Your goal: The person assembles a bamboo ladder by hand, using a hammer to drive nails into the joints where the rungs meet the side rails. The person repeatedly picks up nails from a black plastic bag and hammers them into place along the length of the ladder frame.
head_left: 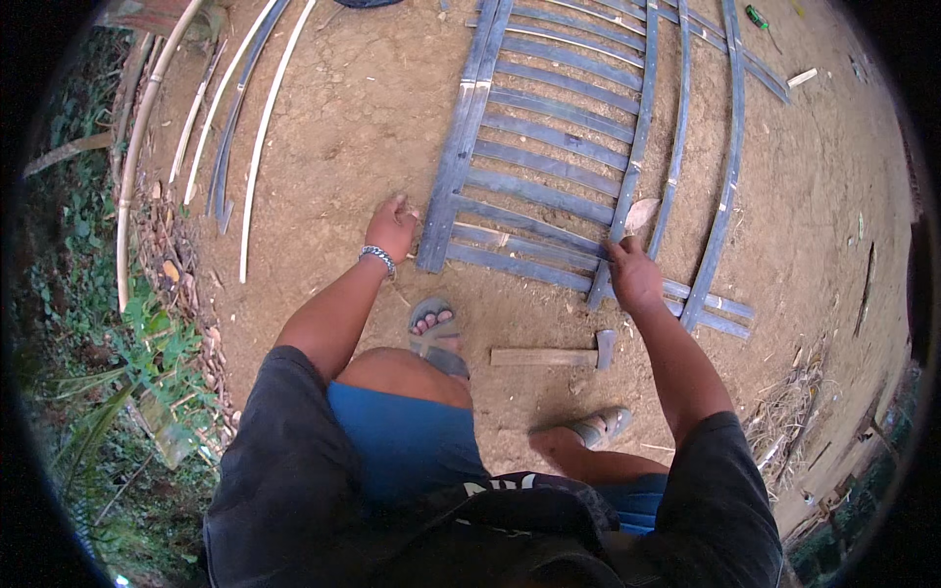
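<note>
Just right of my left hand (390, 227) lies the near-left corner of the dark grey lattice panel of split bamboo slats (549, 157), flat on the bare brown dirt ground (353, 118). My left fingers are curled toward the end of its doubled side rail (461, 147), which runs up and away from them; I cannot tell whether they pinch it or only touch it, since the knuckles hide the tips. Between my hands the crosswise slats stretch left to right. My right hand (635, 277) presses down on the near edge where an upright strip (637, 137) crosses the lowest slats, fingers bunched together on the crossing, though what lies under them is covered. Below those fingers, toward me, a wooden-handled hammer (554, 355) lies crosswise with its head to the right, nearer the right hand. The panel's far end is cut off at the top.
</note>
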